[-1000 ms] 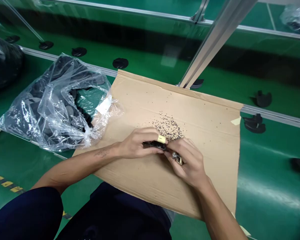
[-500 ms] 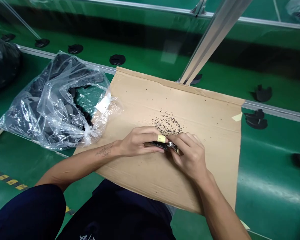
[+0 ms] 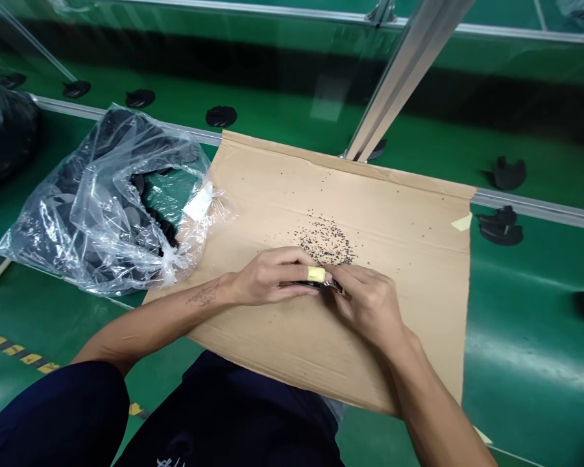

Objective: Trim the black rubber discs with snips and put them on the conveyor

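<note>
My left hand (image 3: 267, 275), yellow tape round one finger, is closed on a dark flat piece (image 3: 311, 284), most of which its fingers hide. Meeting it from the right, my right hand (image 3: 376, 299) is closed round a small shiny metal tool (image 3: 335, 284). Only a bit of the tool shows, touching or very near the dark piece, so its exact kind is unclear. Both hands are over a brown cardboard sheet (image 3: 272, 344). Just beyond the fingertips lies a scatter of tiny black bits (image 3: 326, 241).
A clear plastic bag (image 3: 92, 207) of black parts lies left of the cardboard. Another dark bag (image 3: 4, 133) stands farther left. Several black curved parts, such as one (image 3: 500, 226) at right, lie on the green surface. A metal post (image 3: 409, 81) rises behind the cardboard.
The view has shifted slightly. My right fingers have closed in a little around the metal tool, so less of it shows. Both hands stay together in the same place.
</note>
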`<state>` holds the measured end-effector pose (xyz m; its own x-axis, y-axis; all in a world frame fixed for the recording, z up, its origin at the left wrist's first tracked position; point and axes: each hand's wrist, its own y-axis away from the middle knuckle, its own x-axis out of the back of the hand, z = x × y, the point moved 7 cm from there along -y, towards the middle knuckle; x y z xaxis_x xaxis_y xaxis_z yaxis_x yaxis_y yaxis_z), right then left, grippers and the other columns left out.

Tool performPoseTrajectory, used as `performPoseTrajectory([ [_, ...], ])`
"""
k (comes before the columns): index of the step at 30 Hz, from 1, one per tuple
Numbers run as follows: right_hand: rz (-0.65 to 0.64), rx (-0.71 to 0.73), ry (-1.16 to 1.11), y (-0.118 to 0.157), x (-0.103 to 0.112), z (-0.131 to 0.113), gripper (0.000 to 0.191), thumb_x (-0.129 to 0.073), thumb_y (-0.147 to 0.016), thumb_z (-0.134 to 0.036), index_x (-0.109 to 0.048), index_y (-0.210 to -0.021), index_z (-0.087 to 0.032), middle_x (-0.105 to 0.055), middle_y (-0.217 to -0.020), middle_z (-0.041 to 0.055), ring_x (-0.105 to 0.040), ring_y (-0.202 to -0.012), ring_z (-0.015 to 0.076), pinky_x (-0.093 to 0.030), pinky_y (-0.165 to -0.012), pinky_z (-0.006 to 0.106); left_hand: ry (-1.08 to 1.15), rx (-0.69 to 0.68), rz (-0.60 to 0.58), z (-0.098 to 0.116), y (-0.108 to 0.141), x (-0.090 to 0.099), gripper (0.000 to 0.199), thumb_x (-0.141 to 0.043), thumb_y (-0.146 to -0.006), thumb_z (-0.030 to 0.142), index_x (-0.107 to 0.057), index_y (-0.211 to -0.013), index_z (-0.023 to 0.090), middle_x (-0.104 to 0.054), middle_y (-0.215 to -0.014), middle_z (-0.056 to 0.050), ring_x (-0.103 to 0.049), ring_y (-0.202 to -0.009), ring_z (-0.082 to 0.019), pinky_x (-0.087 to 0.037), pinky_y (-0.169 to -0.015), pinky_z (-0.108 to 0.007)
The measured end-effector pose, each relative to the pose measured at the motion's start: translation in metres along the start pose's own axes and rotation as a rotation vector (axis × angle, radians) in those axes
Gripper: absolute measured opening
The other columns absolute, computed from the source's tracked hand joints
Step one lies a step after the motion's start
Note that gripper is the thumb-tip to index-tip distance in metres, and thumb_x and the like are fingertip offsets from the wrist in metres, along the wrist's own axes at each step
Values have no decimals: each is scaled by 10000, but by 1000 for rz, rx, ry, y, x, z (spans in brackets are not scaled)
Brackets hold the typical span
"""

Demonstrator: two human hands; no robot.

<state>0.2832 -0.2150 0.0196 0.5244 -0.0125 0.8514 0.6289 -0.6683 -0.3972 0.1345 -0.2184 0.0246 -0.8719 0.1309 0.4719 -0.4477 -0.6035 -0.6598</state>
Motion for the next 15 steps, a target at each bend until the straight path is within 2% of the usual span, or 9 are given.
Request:
performPoseTrajectory([
  [4,6,-78,127,1,0,7,226,-506,-933,-133,-704,-1034,-174,-708,-751,41,-583,-655,168,-396,-627,281,-28,63,-6,-5,-1,2,316,-697,-929,251,-644,-1228,164,-682,-940,-57,-659,-832,-130,-585,-718,-243],
  [10,32,-107,203,0,1,7,189,-544,-930,-169,-707,-1025,-179,-667,-749,50,-527,-681,176,-326,-630,308,-193,33,-81,0,1,-3,167,-631,-956,230,-663,-1104,162,-654,-916,-55,-625,-796,-139,-557,-683,-250],
  [15,24,-132,280,0,2,7,161,-545,-932,-182,-688,-1006,-189,-650,-735,43,-515,-692,195,-320,-620,325,-203,56,-41,-2,1,-2,241,-618,-963,249,-640,-1187,165,-653,-928,-64,-629,-825,-155,-557,-702,-268],
])
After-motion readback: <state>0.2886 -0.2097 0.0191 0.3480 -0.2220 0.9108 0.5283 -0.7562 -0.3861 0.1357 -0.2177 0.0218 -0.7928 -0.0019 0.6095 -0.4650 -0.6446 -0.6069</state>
